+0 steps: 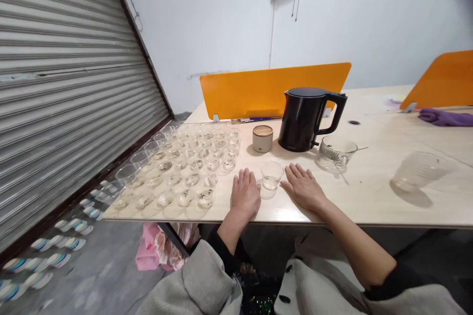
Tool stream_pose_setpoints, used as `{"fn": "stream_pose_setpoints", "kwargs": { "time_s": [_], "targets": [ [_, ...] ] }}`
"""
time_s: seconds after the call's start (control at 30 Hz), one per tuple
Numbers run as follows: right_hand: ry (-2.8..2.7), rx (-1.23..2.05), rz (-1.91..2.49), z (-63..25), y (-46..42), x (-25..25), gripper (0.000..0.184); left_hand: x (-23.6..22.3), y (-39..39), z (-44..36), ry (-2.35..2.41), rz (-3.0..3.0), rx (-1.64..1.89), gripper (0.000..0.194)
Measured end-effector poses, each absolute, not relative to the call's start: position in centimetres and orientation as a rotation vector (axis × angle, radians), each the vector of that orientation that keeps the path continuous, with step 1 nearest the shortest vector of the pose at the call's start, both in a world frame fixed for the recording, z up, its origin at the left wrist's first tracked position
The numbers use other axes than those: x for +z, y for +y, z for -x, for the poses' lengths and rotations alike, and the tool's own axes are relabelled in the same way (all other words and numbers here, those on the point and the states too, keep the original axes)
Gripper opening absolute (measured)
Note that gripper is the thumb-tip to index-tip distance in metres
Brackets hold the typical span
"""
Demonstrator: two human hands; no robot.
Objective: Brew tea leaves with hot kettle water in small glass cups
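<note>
My left hand (244,194) lies flat on the pale wooden table (369,202), fingers stretched out, holding nothing. My right hand (302,187) rests flat beside it, also open and empty. Between the two hands stands a small clear plastic cup (271,175) with a little liquid at its bottom; neither hand touches it. To the left of my left hand, several clear cups (185,167) stand in rows, most with something small at the bottom.
A black electric kettle (305,118) stands behind the cup, a small round tin with a wooden lid (262,138) to its left. A glass pitcher (335,152) and a stack of clear cups lying on its side (416,171) are to the right. Orange dividers (273,88) stand at the back.
</note>
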State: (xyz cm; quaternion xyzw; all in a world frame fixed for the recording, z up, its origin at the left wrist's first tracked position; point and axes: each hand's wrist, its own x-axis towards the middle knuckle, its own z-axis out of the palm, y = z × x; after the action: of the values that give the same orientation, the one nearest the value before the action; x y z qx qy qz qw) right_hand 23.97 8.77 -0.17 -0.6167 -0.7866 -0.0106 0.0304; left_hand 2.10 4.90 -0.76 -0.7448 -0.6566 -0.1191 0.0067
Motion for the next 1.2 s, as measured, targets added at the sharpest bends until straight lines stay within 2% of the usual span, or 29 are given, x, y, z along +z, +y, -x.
{"fn": "stream_pose_setpoints", "kwargs": {
  "time_s": [1.2],
  "targets": [
    [-2.474, -0.101, 1.844, -24.2, 7.6, -0.1, 0.072, -0.5, 4.8, -2.1, -2.058, 2.341, -0.404, 0.055]
  ]
}}
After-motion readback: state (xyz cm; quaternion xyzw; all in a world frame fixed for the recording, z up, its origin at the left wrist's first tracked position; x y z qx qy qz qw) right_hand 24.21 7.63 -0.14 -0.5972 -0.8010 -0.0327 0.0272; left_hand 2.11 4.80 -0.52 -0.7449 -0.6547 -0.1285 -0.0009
